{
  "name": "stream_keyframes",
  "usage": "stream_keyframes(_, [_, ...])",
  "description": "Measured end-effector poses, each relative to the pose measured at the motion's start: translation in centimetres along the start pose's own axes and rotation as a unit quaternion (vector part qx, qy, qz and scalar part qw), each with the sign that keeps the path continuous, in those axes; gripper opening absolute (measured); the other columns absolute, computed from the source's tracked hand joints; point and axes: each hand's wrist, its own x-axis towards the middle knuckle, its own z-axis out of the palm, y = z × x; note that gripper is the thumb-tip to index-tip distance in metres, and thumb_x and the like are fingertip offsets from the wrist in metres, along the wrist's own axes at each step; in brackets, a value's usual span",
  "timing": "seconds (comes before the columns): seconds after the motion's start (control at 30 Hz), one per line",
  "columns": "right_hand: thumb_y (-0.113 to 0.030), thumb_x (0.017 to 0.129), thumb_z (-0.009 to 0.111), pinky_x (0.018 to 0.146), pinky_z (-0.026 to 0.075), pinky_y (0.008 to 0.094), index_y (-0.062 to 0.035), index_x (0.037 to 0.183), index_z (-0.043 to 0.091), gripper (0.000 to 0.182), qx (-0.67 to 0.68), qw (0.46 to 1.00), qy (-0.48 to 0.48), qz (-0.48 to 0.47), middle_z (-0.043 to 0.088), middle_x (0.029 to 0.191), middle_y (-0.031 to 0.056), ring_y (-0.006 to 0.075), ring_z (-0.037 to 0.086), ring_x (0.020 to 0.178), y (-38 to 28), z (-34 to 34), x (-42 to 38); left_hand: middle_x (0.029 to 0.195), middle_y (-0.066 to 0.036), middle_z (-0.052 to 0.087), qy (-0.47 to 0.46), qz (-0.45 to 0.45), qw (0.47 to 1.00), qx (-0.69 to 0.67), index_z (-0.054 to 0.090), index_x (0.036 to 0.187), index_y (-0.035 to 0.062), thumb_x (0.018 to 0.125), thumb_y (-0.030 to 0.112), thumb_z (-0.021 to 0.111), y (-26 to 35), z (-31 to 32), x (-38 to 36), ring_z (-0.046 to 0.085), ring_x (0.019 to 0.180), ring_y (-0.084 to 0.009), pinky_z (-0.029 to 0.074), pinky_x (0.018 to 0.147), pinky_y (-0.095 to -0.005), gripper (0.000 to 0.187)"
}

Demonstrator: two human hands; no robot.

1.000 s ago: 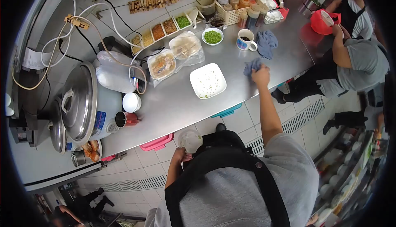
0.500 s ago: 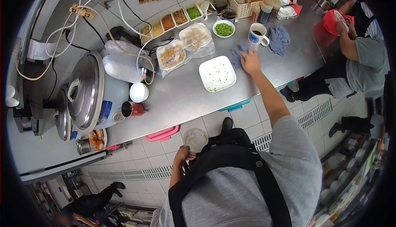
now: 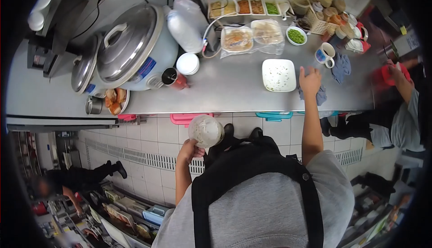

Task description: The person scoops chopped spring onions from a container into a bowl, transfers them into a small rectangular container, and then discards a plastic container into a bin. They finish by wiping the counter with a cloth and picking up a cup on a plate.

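My left hand grips the rim of a clear round container below the counter's front edge. Over the steel counter, my right hand has its fingers apart, beside a square white dish with green bits in it. A blue-grey cloth lies partly under or behind that hand; whether they touch is unclear. Farther back are a mug with dark contents, a second cloth and a white bowl of chopped greens.
Two bagged food trays lie behind the dish. Large lidded pots, a white tub and a red cup stand left. A co-worker holding something red is at right; another person is at lower left.
The view has swung, so the counter sits further right and more level. My right hand no longer holds the cloth, which now lies nearer the front edge. My left hand still holds the container.
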Motion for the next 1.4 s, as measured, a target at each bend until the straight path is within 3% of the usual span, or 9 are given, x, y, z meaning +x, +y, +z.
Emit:
stream_keyframes(0.17, [-0.030,0.087,0.047,0.078,0.045,0.0476,0.0006,0.099,0.059,0.035,0.106,0.936,-0.296,0.157,0.059,0.092,0.0251,0.0402,0.059,0.085,1.2,7.8,-0.5,0.066,-0.016,0.061,-0.043,0.018,0.998,-0.040,0.051,0.093,-0.0081,0.083,0.019,0.038,0.7,-1.5,-0.4,0.060,0.050,-0.0205,0.053,0.046,-0.0289,0.032])
stream_keyframes(0.23, [-0.026,0.088,0.044,0.076,0.046,0.0480,0.0003,0.095,0.058,0.031,-0.032,0.978,-0.190,-0.078,0.060,0.088,0.0256,0.0408,0.059,0.083,1.4,10.7,-1.5,0.066,-0.016,0.061,-0.046,0.023,0.998,-0.047,0.051,0.094,-0.0082,0.083,0.019,0.038,0.5,-2.3,-0.2,0.060,0.049,-0.0204,0.053,0.046,-0.0287,0.032])
stream_keyframes(0.33, [-0.023,0.087,0.044,0.083,0.045,0.0444,0.0003,0.092,0.060,0.029,0.062,0.965,-0.256,0.022,0.059,0.097,0.0263,0.0408,0.057,0.093,-3.1,11.9,-2.9,0.065,-0.016,0.060,-0.041,0.029,0.997,-0.064,0.051,0.094,-0.0087,0.084,0.019,0.038,-0.1,-3.6,0.2,0.060,0.049,-0.0206,0.053,0.046,-0.0284,0.032])
stream_keyframes(0.53, [-0.026,0.080,0.057,0.083,0.045,0.0411,0.0028,0.098,0.058,0.033,0.114,0.964,-0.029,-0.237,0.056,0.105,0.0210,0.0352,0.055,0.095,-19.8,9.8,-8.9,0.066,-0.017,0.061,-0.022,0.018,0.995,-0.095,0.048,0.098,-0.0101,0.084,0.019,0.038,-1.5,-6.6,0.7,0.060,0.049,-0.0213,0.053,0.046,-0.0290,0.034])
stream_keyframes(0.63, [-0.030,0.080,0.057,0.083,0.046,0.0415,-0.0020,0.102,0.059,0.036,0.210,0.891,-0.269,-0.300,0.052,0.111,0.0222,0.0348,0.054,0.098,-29.8,8.5,-14.0,0.066,-0.017,0.061,-0.016,0.016,0.994,-0.104,0.046,0.100,-0.0104,0.084,0.019,0.038,-1.9,-7.7,0.8,0.060,0.049,-0.0218,0.053,0.046,-0.0293,0.034])
stream_keyframes(0.77, [-0.042,0.079,0.056,0.077,0.047,0.0434,-0.0010,0.091,0.064,0.044,0.284,0.799,-0.474,-0.238,0.063,0.090,0.0209,0.0343,0.060,0.086,-35.6,15.2,-16.9,0.066,-0.018,0.061,0.001,0.027,0.994,-0.110,0.047,0.100,-0.0102,0.085,0.019,0.037,-2.5,-8.7,1.1,0.060,0.050,-0.0221,0.052,0.046,-0.0289,0.034])
stream_keyframes(0.83, [-0.050,0.076,0.053,0.076,0.048,0.0423,-0.0033,0.088,0.066,0.050,0.282,0.771,-0.567,0.062,0.065,0.083,0.0196,0.0347,0.061,0.082,-37.2,13.3,-17.7,0.066,-0.018,0.061,0.000,0.018,0.994,-0.111,0.047,0.099,-0.0100,0.086,0.019,0.037,-3.0,-9.2,1.2,0.060,0.050,-0.0222,0.052,0.045,-0.0289,0.034])
stream_keyframes(1.07, [-0.041,0.075,0.052,0.071,0.050,0.0384,-0.0005,0.076,0.066,0.043,0.198,0.857,-0.466,-0.097,0.064,0.081,0.0215,0.0316,0.064,0.079,-36.5,14.1,-16.8,0.065,-0.018,0.061,0.003,0.005,0.996,-0.094,0.047,0.099,-0.0099,0.085,0.019,0.036,-2.4,-9.1,1.8,0.060,0.049,-0.0223,0.052,0.044,-0.0287,0.034])
stream_keyframes(1.4, [-0.038,0.079,0.055,0.051,0.048,0.0272,0.0030,0.070,0.066,0.043,0.269,0.884,-0.383,-0.012,0.061,0.057,0.0087,0.0155,0.059,0.050,-21.5,5.0,-10.1,0.067,-0.019,0.061,-0.030,0.011,0.999,-0.029,0.043,0.103,-0.0099,0.083,0.018,0.037,-0.6,-7.3,3.5,0.061,0.051,-0.0236,0.053,0.046,-0.0303,0.035])
